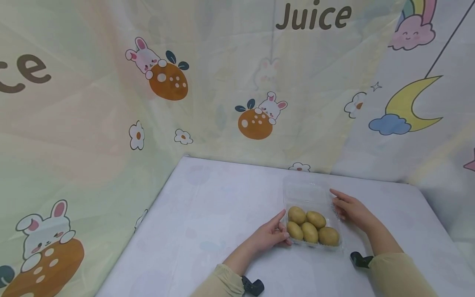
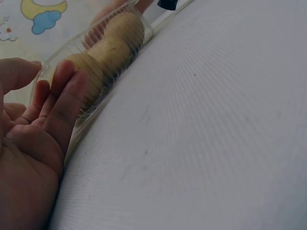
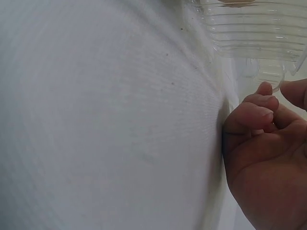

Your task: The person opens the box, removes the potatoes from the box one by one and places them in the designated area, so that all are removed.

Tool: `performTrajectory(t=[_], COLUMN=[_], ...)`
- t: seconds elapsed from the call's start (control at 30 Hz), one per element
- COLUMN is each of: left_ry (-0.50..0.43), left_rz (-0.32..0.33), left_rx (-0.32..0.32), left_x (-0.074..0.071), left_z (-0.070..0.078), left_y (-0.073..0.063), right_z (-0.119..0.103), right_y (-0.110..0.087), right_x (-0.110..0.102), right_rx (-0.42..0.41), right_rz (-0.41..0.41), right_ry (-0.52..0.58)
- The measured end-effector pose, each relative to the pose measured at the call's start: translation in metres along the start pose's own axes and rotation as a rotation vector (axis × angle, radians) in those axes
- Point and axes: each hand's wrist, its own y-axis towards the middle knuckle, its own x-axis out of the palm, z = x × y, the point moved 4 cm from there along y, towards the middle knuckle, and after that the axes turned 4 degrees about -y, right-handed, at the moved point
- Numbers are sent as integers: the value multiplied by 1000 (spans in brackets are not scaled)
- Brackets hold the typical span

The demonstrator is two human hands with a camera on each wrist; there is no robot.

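Observation:
A clear plastic clamshell box (image 1: 315, 246) holds several potatoes (image 1: 309, 232). Its transparent lid (image 1: 306, 193) is folded back on the table. At the box's left side is my left hand (image 1: 265, 237), index finger stretched along it. In the left wrist view, the thumb and fingertips (image 2: 72, 96) meet the near wall and rim, beside the potatoes. My right hand (image 1: 354, 210) is at the right edge near the fold, index finger extended and the other fingers bent. The right wrist view has its thumb and fingertips (image 3: 261, 110) close to a clear plastic edge; any firm grip is unclear.
A white cloth covers the table (image 1: 208, 231). Behind it and to the left hang printed curtains (image 1: 222, 82) with rabbits, flowers and a moon. Dark camera mounts (image 1: 253, 285) sit at both wrists, by the sleeves (image 1: 398, 274).

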Motion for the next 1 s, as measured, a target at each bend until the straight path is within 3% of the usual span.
performTrajectory(t=[0.33, 0.73, 1.0], left_ry=[-8, -20, -4], left_rz=[4, 3, 23], left_rx=[-9, -24, -30], left_x=[0, 1, 1], left_z=[0, 3, 2], left_y=[0, 0, 0], right_z=[-1, -3, 3], right_y=[-5, -34, -52], right_x=[0, 8, 12], right_rx=[7, -45, -45], right_rz=[31, 72, 92], right_ry=[10, -48, 29])
